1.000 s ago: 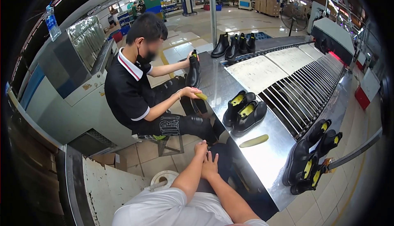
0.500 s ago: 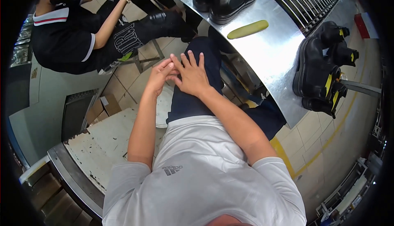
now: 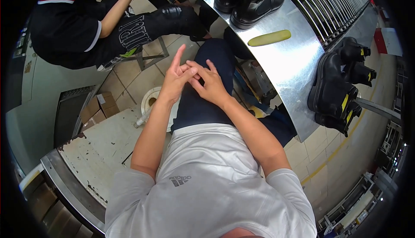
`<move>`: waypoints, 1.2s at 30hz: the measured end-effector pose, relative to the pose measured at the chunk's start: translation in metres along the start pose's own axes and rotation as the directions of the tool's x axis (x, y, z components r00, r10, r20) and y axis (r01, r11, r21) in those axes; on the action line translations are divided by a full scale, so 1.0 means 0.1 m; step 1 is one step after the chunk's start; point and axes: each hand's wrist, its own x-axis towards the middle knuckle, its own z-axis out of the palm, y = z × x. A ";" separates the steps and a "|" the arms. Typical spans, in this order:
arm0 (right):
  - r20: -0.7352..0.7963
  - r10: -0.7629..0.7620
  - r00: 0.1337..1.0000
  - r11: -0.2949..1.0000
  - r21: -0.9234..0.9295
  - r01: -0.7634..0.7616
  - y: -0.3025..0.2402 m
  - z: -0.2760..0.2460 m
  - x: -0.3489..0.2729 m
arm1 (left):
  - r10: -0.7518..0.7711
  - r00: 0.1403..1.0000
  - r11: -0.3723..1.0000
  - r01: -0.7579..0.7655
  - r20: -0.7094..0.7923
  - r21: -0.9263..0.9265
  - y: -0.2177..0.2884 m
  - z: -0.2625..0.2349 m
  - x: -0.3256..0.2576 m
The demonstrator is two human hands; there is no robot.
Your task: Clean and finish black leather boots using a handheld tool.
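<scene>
Above my lap, my left hand (image 3: 173, 82) and my right hand (image 3: 212, 87) meet. The left index finger points up and away, while its thumb and other fingers close on the fingertips of the right hand. My right hand has its fingers apart, one stretched up, and no object shows in it. Just ahead, on the metal table, lies a yellow-green shoe insole (image 3: 269, 38), curved and slim. Beyond it stands a pair of black shoes (image 3: 258, 9) with a yellow lining showing. Neither hand touches them.
More black shoes (image 3: 330, 84) lie at the right end of the metal table (image 3: 298, 89), beside a slatted metal rack (image 3: 326, 4). At the left sits a co-worker (image 3: 65, 35) holding something yellow-green. Below are a white worn surface (image 3: 103, 151), a cardboard box (image 3: 108, 104) and a tape roll (image 3: 151, 97).
My hands have shifted: the right fingers, spread flat before, now bend toward the left hand, whose index finger has stretched out. The view has tilted slightly; the co-worker's hand sits higher, at the edge.
</scene>
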 end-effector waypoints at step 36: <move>-0.233 0.522 0.820 0.830 -0.081 -0.551 0.21 -1.07 -1.33 | -0.449 0.795 0.893 0.405 0.408 0.194 -0.74 1.11 0.57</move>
